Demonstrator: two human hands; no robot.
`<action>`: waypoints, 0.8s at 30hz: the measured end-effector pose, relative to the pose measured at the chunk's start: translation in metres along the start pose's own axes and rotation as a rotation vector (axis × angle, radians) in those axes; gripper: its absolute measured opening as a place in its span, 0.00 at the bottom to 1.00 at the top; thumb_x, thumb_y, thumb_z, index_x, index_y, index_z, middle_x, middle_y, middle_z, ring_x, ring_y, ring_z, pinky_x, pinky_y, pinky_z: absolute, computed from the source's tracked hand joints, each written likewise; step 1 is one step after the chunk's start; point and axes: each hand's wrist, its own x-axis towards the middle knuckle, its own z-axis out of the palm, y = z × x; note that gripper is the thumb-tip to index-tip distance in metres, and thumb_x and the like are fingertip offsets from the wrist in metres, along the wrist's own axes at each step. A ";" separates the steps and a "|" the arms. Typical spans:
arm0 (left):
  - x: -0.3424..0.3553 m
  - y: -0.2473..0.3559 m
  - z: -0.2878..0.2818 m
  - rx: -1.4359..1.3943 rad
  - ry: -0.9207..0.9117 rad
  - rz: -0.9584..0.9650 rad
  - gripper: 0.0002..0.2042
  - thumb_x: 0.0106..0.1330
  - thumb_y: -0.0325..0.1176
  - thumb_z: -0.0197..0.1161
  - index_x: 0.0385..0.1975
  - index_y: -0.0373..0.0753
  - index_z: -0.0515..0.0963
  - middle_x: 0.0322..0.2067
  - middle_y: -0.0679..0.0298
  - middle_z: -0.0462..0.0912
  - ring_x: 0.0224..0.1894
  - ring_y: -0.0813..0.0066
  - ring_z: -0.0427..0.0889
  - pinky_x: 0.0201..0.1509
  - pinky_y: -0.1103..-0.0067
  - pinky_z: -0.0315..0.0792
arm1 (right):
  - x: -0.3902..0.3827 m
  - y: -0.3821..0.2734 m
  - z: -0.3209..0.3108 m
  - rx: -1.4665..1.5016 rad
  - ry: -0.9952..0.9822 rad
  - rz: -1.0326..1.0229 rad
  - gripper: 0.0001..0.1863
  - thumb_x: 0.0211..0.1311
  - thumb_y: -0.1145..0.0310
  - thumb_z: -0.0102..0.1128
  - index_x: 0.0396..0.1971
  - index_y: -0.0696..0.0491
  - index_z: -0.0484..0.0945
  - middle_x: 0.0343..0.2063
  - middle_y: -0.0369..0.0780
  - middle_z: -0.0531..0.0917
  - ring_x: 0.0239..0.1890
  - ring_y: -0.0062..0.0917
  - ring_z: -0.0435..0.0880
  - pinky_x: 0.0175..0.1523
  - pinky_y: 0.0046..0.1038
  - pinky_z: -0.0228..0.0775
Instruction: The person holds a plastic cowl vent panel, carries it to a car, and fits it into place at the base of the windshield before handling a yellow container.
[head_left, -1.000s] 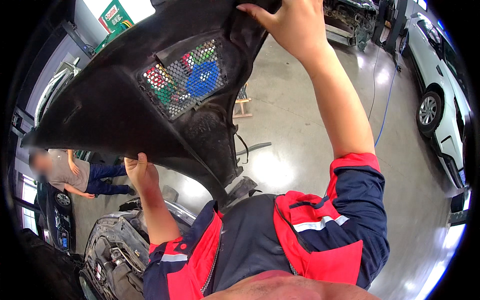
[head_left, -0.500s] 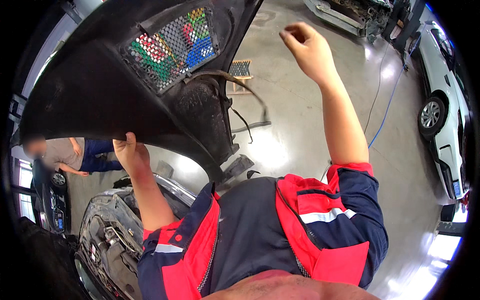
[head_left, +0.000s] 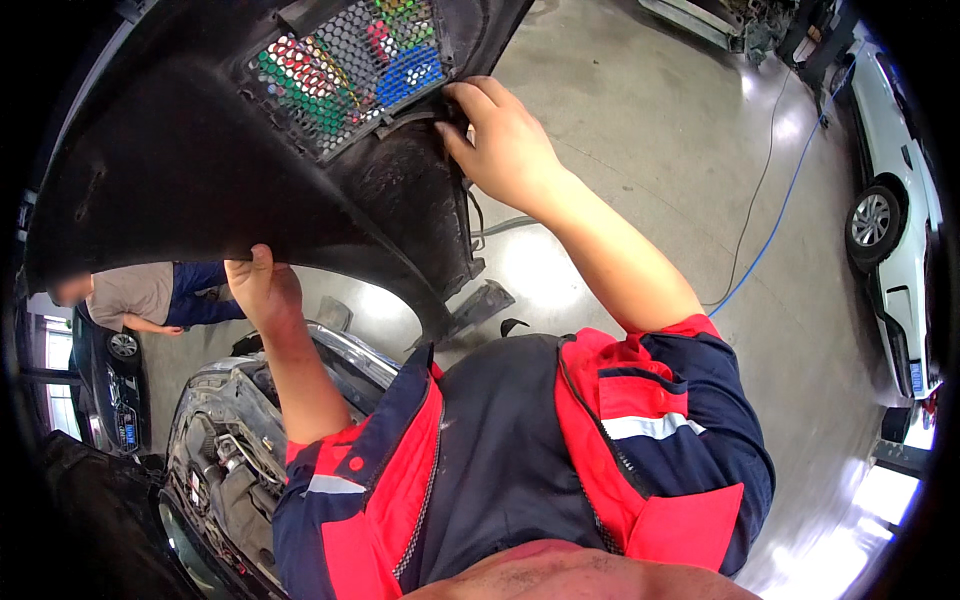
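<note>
A large black plastic panel, curved like a wheel arch liner (head_left: 200,190), with a mesh vent (head_left: 350,75) set in it, fills the upper left. My left hand (head_left: 265,285) grips its lower edge, thumb on the facing side and fingers hidden behind. At the panel's right edge, just below the vent, my right hand (head_left: 495,135) is curled around a dark flexible strip (head_left: 410,118). Its thumb and fingers close over the strip where it meets the edge; the fingertips partly hide it. Coloured things show through the mesh.
Below left is a car with an exposed engine bay (head_left: 225,460). Beyond it are a person (head_left: 150,295) and a dark car (head_left: 120,390). A broken black piece (head_left: 482,305) lies on the floor. A white car (head_left: 890,230) and a blue hose (head_left: 775,220) are at right.
My right hand has come down and left from the air onto the strip at the panel's edge. The panel has shifted slightly up; my left hand keeps its hold.
</note>
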 end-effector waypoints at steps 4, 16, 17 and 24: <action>0.002 0.000 0.012 -0.011 0.011 0.007 0.19 0.64 0.26 0.65 0.55 0.33 0.73 0.53 0.56 0.79 0.54 0.64 0.79 0.60 0.70 0.72 | 0.009 0.005 0.004 -0.289 -0.035 -0.163 0.11 0.52 0.67 0.64 0.36 0.53 0.79 0.34 0.40 0.79 0.39 0.37 0.80 0.43 0.38 0.71; -0.003 -0.004 0.021 0.128 0.142 0.038 0.14 0.65 0.22 0.62 0.51 0.33 0.74 0.50 0.59 0.80 0.52 0.70 0.79 0.62 0.74 0.69 | -0.054 -0.051 0.017 -0.005 -0.649 -0.134 0.09 0.48 0.66 0.60 0.26 0.55 0.73 0.31 0.45 0.79 0.37 0.42 0.80 0.40 0.42 0.71; -0.004 -0.005 0.021 0.132 0.157 0.034 0.14 0.65 0.21 0.61 0.50 0.33 0.74 0.50 0.59 0.80 0.52 0.70 0.79 0.62 0.75 0.69 | -0.046 -0.045 0.010 0.016 -0.682 0.091 0.09 0.53 0.68 0.57 0.30 0.58 0.71 0.33 0.48 0.80 0.41 0.47 0.80 0.44 0.45 0.72; -0.002 0.000 0.031 0.117 0.166 0.006 0.13 0.66 0.20 0.61 0.49 0.33 0.75 0.49 0.59 0.81 0.51 0.71 0.79 0.62 0.75 0.69 | -0.027 0.006 0.014 0.245 -0.223 0.483 0.20 0.56 0.67 0.59 0.47 0.60 0.73 0.38 0.53 0.83 0.43 0.44 0.83 0.50 0.36 0.73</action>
